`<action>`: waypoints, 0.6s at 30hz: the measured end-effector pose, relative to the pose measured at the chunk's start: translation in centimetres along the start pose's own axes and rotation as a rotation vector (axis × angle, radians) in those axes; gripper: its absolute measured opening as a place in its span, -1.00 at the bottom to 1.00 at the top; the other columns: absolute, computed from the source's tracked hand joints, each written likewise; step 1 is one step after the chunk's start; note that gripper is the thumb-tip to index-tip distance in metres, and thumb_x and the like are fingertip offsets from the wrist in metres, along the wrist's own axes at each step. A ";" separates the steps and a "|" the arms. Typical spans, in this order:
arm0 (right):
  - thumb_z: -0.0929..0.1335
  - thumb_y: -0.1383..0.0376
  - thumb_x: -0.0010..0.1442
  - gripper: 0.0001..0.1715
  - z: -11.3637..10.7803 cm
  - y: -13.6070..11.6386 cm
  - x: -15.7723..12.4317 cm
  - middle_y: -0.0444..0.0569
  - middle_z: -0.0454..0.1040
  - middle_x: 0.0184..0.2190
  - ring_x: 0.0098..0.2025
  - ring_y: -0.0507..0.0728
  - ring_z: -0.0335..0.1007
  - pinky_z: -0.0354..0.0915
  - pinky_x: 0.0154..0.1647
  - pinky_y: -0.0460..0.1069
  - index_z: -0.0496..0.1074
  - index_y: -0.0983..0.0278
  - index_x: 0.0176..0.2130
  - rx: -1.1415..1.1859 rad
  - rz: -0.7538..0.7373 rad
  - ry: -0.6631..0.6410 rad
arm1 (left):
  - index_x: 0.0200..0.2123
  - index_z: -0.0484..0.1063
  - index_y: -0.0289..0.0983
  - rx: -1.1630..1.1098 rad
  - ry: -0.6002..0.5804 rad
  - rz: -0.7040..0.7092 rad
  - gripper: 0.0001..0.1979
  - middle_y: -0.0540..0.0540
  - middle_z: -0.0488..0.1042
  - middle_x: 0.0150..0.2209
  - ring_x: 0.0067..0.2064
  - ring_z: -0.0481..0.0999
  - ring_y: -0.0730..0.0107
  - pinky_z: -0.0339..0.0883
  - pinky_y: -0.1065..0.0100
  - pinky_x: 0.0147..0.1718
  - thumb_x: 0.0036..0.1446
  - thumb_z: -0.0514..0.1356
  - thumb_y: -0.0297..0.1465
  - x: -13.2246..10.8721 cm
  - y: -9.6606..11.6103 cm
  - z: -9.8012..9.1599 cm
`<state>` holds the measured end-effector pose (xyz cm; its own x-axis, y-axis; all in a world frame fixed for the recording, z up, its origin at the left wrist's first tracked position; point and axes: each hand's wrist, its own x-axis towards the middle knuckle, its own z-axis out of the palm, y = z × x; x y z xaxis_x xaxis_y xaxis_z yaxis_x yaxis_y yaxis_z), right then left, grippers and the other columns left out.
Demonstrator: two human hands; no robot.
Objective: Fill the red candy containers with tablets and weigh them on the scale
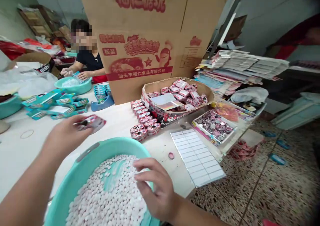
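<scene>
My left hand [66, 134] grips a small pink-and-white candy box [93, 123] with a dark round spot on it, raised past the far left rim of a turquoise basin [136, 144]. Many small white candies [107, 194] fill the basin, with a bare streak near its middle. Over the basin's right side hovers my right hand [156, 187], fingers apart and curved, with nothing seen in it. Beyond the basin, similar small boxes [146, 119] stand in rows on the white table [117, 119].
A cut-down carton [152, 107] holds more pink boxes before a tall cardboard box [140, 22]. To the right are a tray of round tins [216, 126], a label sheet [197, 156] and stacked cardboard [240, 64]. A co-worker [86, 62] sits behind another basin [83, 87].
</scene>
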<state>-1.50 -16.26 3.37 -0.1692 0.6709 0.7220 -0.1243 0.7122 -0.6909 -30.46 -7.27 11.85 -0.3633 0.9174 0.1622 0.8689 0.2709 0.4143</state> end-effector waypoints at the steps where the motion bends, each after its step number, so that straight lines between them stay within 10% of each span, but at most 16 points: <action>1: 0.29 0.51 0.22 -0.59 -1.4 0.0 -0.5 0.03 0.47 0.01 -0.03 0.11 0.48 0.46 -0.05 0.04 0.42 0.12 -0.02 -0.035 0.029 0.040 | -0.04 0.50 -0.28 -0.006 -0.044 0.043 -0.45 -0.06 0.56 -0.29 -0.34 0.44 0.23 0.15 0.37 -0.37 -0.09 0.25 -0.11 1.3 2.7 1.2; 5: 0.30 0.45 0.27 -0.67 -7.7 1.6 -3.6 0.01 0.48 -0.01 0.03 0.12 0.45 0.42 0.03 0.05 0.47 0.12 -0.06 -0.317 0.219 0.137 | -0.14 0.56 -0.37 -0.027 -0.297 0.189 -0.51 -0.08 0.58 -0.33 -0.32 0.46 0.26 0.15 0.39 -0.40 -0.12 0.26 -0.18 6.2 9.0 7.9; 10: 0.31 0.32 0.30 -0.80 -14.1 4.1 -7.3 0.08 0.50 -0.06 0.02 0.17 0.46 0.43 0.06 0.10 0.53 0.20 -0.13 -0.674 0.471 0.168 | -0.25 0.57 -0.34 -0.087 -0.478 0.193 -0.50 -0.10 0.58 -0.39 -0.36 0.50 0.22 0.21 0.37 -0.43 -0.30 0.31 -0.18 8.8 10.4 14.5; 18: 0.27 0.42 0.29 -0.71 -14.6 4.8 -6.6 0.08 0.53 -0.07 -0.01 0.16 0.48 0.47 0.01 0.10 0.50 0.20 -0.08 -0.643 0.313 -0.107 | -0.26 0.56 -0.29 -0.053 -0.441 0.155 -0.49 -0.07 0.57 -0.30 -0.28 0.50 0.16 0.24 0.35 -0.37 -0.30 0.25 -0.11 7.8 10.3 15.0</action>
<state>13.32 -14.25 -4.23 -0.2020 0.8628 0.4635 0.5401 0.4929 -0.6822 -19.30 7.04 3.92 -0.0428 0.9852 -0.1657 0.8793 0.1159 0.4619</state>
